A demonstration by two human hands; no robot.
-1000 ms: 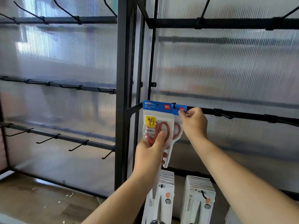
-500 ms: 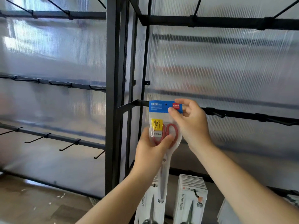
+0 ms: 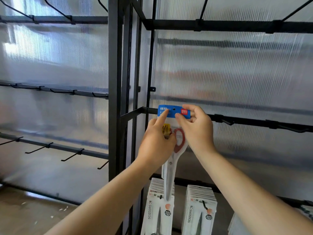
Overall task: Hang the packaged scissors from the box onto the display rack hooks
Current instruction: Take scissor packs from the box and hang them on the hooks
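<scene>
Holding packaged scissors [image 3: 170, 165] upright against the mid crossbar [image 3: 254, 122] of the right rack bay, with blue header card [image 3: 176, 111] level with the bar and blades pointing down. Cannot tell whether the hang hole [image 3: 174, 109] sits on a hook. Gripping the pack body with left hand [image 3: 157, 145], fingers curled at the red-handle area, index finger [image 3: 163, 117] stretched up and pressing the card's left half. Pinching the card's right end with right hand [image 3: 196, 131], thumb in front, other fingers behind. Just right of that hand, on the same bar, black hook [image 3: 227, 122], with more further along. Below, two pegs loaded with white "SCISSORS" packs [image 3: 157, 212] [image 3: 199, 211], side by side, with the held pack's tip overlapping the left stack. Behind all of it, ribbed translucent panel [image 3: 237, 73]. Left of the black upright [image 3: 114, 99], second bay with rails of wire hooks [image 3: 72, 154]. Bottom left, wooden floor [image 3: 25, 209] with a few white scraps.
</scene>
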